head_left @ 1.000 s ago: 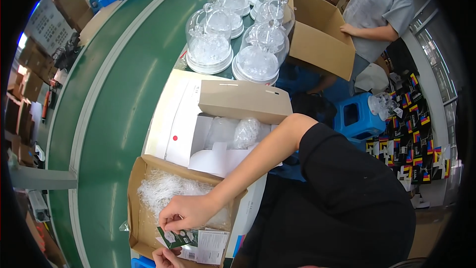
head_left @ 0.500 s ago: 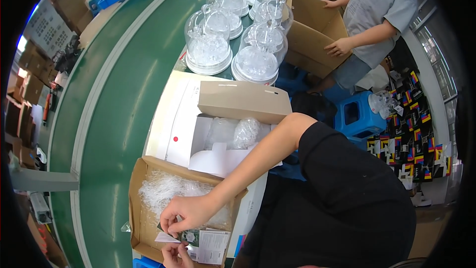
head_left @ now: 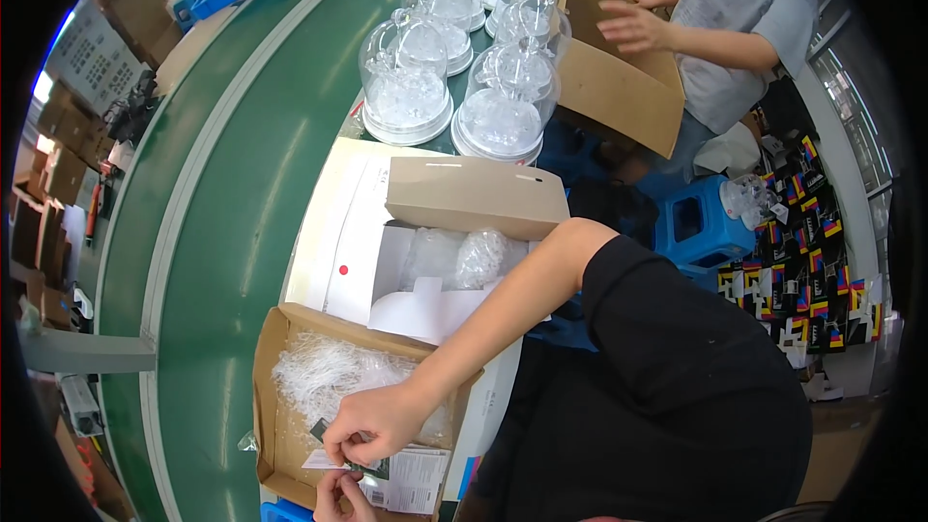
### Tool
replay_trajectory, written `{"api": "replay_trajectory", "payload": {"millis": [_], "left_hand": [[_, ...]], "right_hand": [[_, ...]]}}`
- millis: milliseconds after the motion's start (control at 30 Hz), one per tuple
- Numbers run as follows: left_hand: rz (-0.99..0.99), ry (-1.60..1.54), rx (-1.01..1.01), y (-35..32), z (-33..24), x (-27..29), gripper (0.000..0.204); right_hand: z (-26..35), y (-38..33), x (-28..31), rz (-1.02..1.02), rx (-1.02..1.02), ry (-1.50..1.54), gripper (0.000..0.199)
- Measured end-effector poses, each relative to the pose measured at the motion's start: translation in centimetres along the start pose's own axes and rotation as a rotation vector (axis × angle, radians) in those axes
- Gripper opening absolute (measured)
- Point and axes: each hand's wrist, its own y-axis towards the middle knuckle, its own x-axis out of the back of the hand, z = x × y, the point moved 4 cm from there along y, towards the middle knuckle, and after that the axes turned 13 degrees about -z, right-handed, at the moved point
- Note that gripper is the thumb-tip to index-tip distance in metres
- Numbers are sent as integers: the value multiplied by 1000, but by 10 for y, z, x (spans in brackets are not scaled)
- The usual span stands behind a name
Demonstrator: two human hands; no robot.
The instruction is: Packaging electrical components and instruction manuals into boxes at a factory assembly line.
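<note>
My right hand is closed, thumb and fingers pinched together, over a shallow cardboard box. A small dark card pokes out by its fingertips. Just below, my left hand has its fingers pressed together at the lower edge of a white folded slip; what lies between them is hidden. Printed leaflets lie in the box beside the hands. White shredded filler fills the upper part. Behind stands an open white carton with a bubble-wrapped item inside.
Clear domes on white bases stand in rows on the green table. At the right a person in a grey shirt handles a large cardboard box. A blue stool stands near stacked black packages.
My right hand has shifted slightly right and down, closer to my left hand. The co-worker has raised one hand off the large box, whose near side has tilted.
</note>
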Motion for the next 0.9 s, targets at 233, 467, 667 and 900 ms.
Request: {"api": "replay_trajectory", "payload": {"millis": [233,467,667,900], "left_hand": [[-52,-13,62,0,8,3,8],[50,82,9,0,2,3,10],[50,22,-84,-2,-3,-3,12],[26,51,-37,-2,-2,-2,12]], "right_hand": [[-4,-2,-1,89,-147,68,16],[-13,1,-3,42,-208,147,21],[-20,5,0,-73,-318,287,21],[-4,5,7,-43,-248,-32,20]]}}
